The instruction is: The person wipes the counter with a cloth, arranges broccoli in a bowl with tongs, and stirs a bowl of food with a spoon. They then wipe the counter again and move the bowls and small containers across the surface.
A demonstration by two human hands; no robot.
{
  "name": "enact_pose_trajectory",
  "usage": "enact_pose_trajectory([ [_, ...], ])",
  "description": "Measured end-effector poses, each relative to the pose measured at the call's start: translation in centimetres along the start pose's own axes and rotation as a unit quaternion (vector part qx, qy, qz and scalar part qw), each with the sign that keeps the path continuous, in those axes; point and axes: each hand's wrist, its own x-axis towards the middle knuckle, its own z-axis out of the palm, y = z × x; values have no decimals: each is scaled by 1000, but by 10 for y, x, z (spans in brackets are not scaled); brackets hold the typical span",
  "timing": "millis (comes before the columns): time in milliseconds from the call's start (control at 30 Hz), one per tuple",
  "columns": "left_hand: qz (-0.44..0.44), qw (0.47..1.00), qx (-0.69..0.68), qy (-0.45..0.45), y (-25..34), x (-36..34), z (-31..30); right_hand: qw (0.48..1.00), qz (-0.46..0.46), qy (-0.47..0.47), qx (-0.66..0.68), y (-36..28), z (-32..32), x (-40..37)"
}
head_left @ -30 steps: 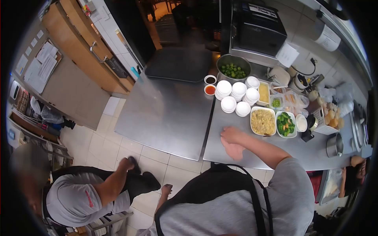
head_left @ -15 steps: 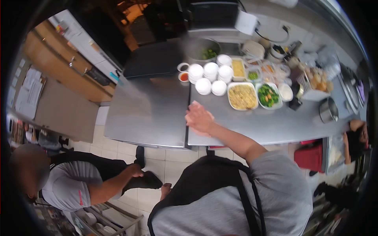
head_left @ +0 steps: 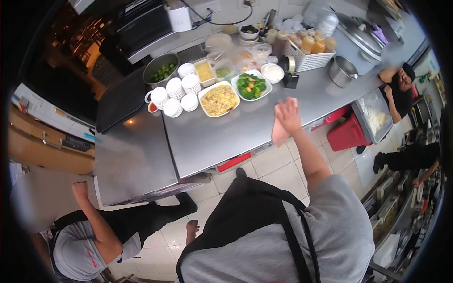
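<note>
My right hand (head_left: 289, 116) presses a pink cloth (head_left: 280, 133) against the front edge of the steel counter (head_left: 250, 133), and part of the cloth hangs over the edge. Left of this hand, farther back, are a white dish of green vegetables (head_left: 251, 87) and a white dish of yellow food (head_left: 219, 100). A black stand (head_left: 290, 79) is just behind the hand. My left hand (head_left: 192, 227) hangs low beside my apron, over the tiled floor; its fingers are small in view, and I cannot make out whether it holds anything.
Stacked white cups (head_left: 174, 88), a pot of greens (head_left: 162, 70), a basket of bottles (head_left: 311, 60) and a steel pot (head_left: 343, 72) stand along the counter. A red bin (head_left: 348, 134) is below at right. One co-worker stands at left, others at right.
My right hand has moved right along the counter with the pink cloth. The view has turned. The co-worker at left has raised a forearm.
</note>
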Motion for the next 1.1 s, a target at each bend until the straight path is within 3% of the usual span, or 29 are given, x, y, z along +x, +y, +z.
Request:
enact_pose_trajectory([
  [33, 128, 989, 67, 20, 22, -2, -4, 988, 154, 8, -14, 5, -16, 3],
  [67, 50, 998, -21, 44, 66, -16, -4, 952, 304, 18, -27, 8, -26, 8],
  [100, -28, 991, -109, 67, 99, -26, -1, 949, 312, 23, -27, 5, -20, 9],
  [167, 0, 990, -122, 65, 106, -18, 6, 942, 326, 62, 49, -14, 14, 2],
  [200, -12, 989, -132, 66, 112, -14, 14, 973, 220, 11, 73, -23, 39, -8],
  [233, -28, 987, -141, 66, 115, -13, 24, 979, 126, 71, 142, -50, -25, 2],
  [267, -1, 992, -90, 83, 135, -29, 35, 951, 89, -36, 295, -71, -40, 0],
  [300, 103, 988, 115, -7, 98, 2, 46, 887, 48, -139, 437, -77, -45, -6],
  [333, 253, 894, 367, -40, 67, 28, 57, 888, 53, -137, 437, -69, -35, -17],
  [367, 395, 773, 496, -27, 60, 39, 69, 939, -46, -65, 333, -58, -20, -25],
  [400, 398, 769, 499, -28, 73, 36, 82, 965, -144, 8, 219, -42, -16, -25],
  [467, 349, 822, 449, -18, 91, 15, 112, 968, -114, -6, 223, 22, -27, -22],
  [500, 348, 821, 452, -20, 99, 20, 127, 969, -87, -22, 229, 60, -33, -18],
  [567, 349, 829, 437, -23, 120, 25, 158, 996, -41, -32, 77, 133, -7, -16],
  [600, 282, 833, 474, -57, 139, 20, 175, 995, 6, -13, 98, 167, 9, -11],
  [633, 278, 832, 476, -60, 158, 19, 198, 991, 53, 6, 121, 196, 25, -5],
  [667, 176, 924, 340, -14, 176, 17, 221, 991, 60, 4, 119, 224, 42, 5],
  [700, 67, 979, 191, 33, 195, 15, 240, 991, 69, 2, 119, 250, 58, 15],
  [733, 51, 986, 153, 31, 217, 12, 254, 990, 74, 1, 124, 273, 71, 26],
  [833, 78, 984, 158, -28, 385, -73, 282, 984, 155, -58, 72, 316, 85, 38],
  [867, 91, 984, 152, -37, 414, -82, 290, 978, 189, -61, 67, 327, 80, 37],
  [900, 91, 983, 157, -37, 411, -70, 294, 970, 224, -65, 64, 334, 76, 34],
  [967, 185, 973, 130, -39, 393, -25, 296, 969, 224, -33, 101, 355, 79, -3],
  [1000, 196, 972, 129, -31, 390, -14, 297, 966, 218, -2, 136, 366, 80, -31],
  [1100, 183, 967, 177, 11, 395, -12, 295, 966, 254, 23, 44, 417, 35, -105],
])
